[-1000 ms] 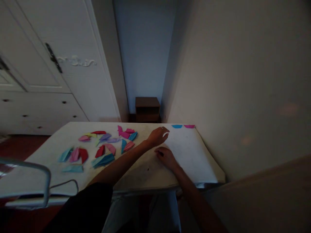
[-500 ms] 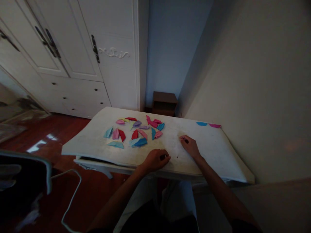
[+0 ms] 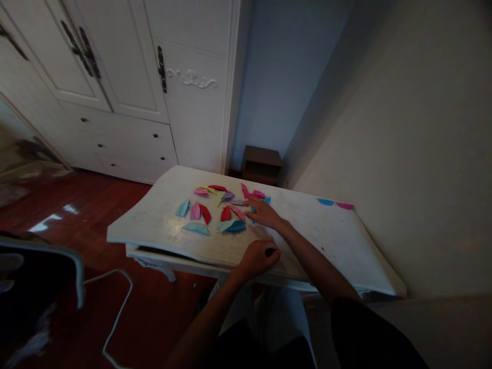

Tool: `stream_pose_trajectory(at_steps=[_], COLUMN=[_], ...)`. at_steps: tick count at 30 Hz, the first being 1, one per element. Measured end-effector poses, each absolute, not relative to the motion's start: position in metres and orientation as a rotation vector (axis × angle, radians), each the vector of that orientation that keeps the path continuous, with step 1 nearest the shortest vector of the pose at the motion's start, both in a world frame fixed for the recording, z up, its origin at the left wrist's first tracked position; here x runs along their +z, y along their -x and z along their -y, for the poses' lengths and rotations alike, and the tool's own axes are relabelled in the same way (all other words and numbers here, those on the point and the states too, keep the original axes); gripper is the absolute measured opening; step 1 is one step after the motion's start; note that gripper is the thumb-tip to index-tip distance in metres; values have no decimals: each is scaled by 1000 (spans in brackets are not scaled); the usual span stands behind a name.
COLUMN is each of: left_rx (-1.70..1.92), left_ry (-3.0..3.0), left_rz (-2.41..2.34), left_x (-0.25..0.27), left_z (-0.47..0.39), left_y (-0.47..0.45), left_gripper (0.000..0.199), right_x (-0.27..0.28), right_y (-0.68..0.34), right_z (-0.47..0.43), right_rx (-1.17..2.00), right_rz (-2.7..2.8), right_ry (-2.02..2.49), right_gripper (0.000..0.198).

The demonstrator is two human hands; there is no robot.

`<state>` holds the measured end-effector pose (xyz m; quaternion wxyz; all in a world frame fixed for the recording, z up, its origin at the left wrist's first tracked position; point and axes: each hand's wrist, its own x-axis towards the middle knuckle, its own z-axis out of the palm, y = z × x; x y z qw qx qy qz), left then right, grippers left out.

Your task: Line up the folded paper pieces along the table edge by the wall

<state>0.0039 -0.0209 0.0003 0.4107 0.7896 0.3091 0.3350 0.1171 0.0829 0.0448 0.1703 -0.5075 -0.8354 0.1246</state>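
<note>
Right hand (image 3: 265, 213) stretches forward, fingers spread flat over the folded papers (image 3: 226, 207); left hand (image 3: 259, 256) rests curled on the table (image 3: 161, 225), grip pressed together.

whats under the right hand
The right hand lies flat on the table over the edge of the folded papers. A blue piece peeks out behind it; anything beneath the palm is hidden.

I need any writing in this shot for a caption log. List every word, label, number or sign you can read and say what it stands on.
None: no readable text anywhere in the head view.
The folded paper pieces on the white table look plain; the picture is too dim to show fine print.
The wardrobe bears only a carved scroll ornament, not letters.
The blue and pink pieces by the wall show no marks.
</note>
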Motion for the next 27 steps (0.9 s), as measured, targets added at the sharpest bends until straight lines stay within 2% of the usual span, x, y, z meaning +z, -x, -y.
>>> stream_pose_trajectory(at_steps=[7, 14, 27], left_rx=[896, 940, 964], left_ry=[-1815, -1742, -1725], left_rz=[-783, -798, -880], left_x=[-2, -2, -3], left_z=[18, 17, 17], left_y=[-4, -3, -3], left_gripper=[21, 22, 26], right_x=[38, 37, 54], right_y=[-85, -80, -125], right_z=[-97, -91, -84], right_rx=[234, 134, 223], right_rz=[2441, 2458, 2337], right_ry=[1702, 1747, 1587], right_gripper=[17, 23, 29])
